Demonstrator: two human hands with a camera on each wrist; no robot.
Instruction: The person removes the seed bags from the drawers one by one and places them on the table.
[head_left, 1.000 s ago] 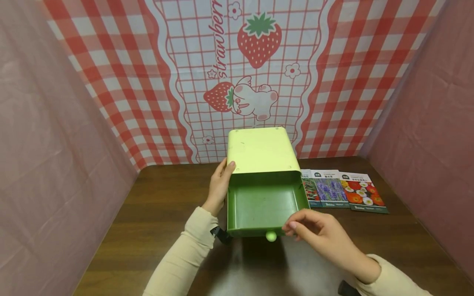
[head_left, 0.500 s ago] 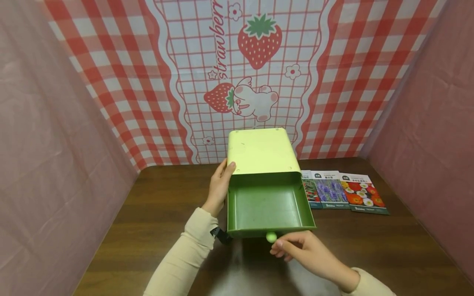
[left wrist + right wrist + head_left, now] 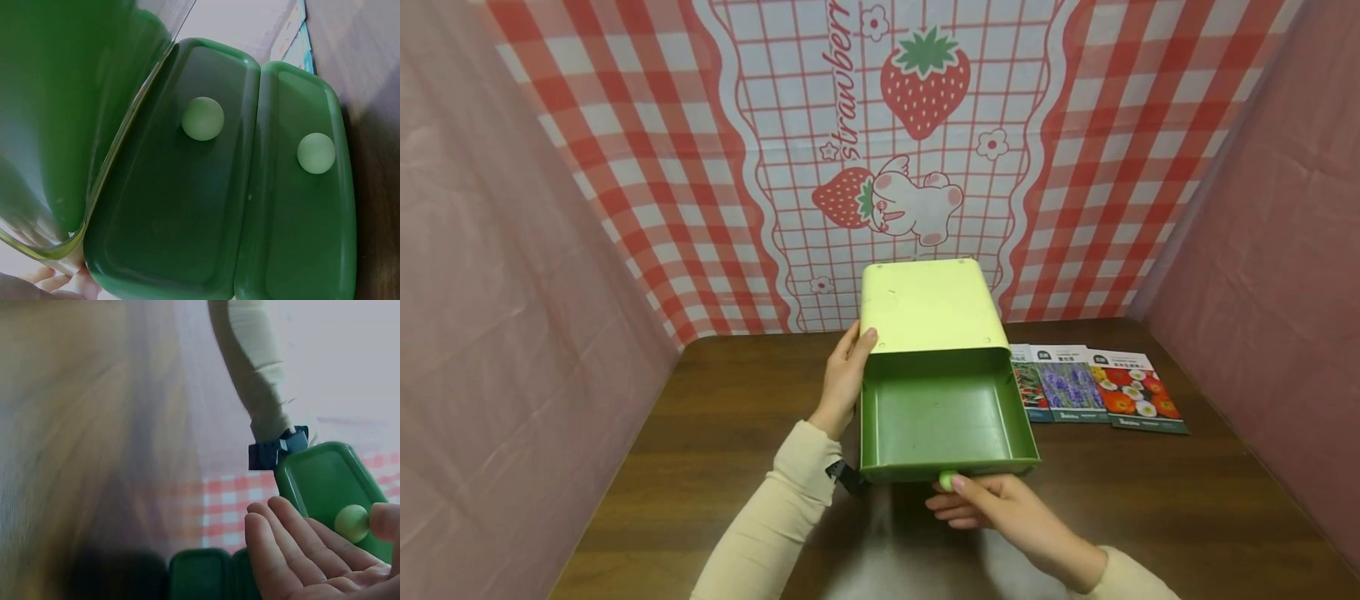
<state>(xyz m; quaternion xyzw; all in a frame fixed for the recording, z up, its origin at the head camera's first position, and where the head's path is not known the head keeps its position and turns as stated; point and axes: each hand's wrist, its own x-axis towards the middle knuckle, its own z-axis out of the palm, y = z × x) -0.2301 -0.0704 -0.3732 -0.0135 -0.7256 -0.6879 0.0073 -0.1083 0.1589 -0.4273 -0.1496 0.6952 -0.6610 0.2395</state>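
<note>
A small pale-yellow drawer cabinet stands on the table with its green top drawer pulled out and bare inside. My left hand rests along the cabinet's left side, thumb at the top front corner and fingers straight against the wall. At the drawer front, my right hand pinches the round light-green knob between thumb and index finger, the other fingers stretched out below. Under the pulled-out drawer, the left wrist view has two closed drawers, a middle one and a lower one, each with a knob.
Several flower seed packets lie right of the cabinet, among them a purple one and an orange one. Behind stands a red-checked strawberry cloth. Pink curtains flank the brown wooden table.
My right hand has moved left from the drawer's right front corner to the knob and taken hold of it. The left hand, cabinet and packets stay in place.
</note>
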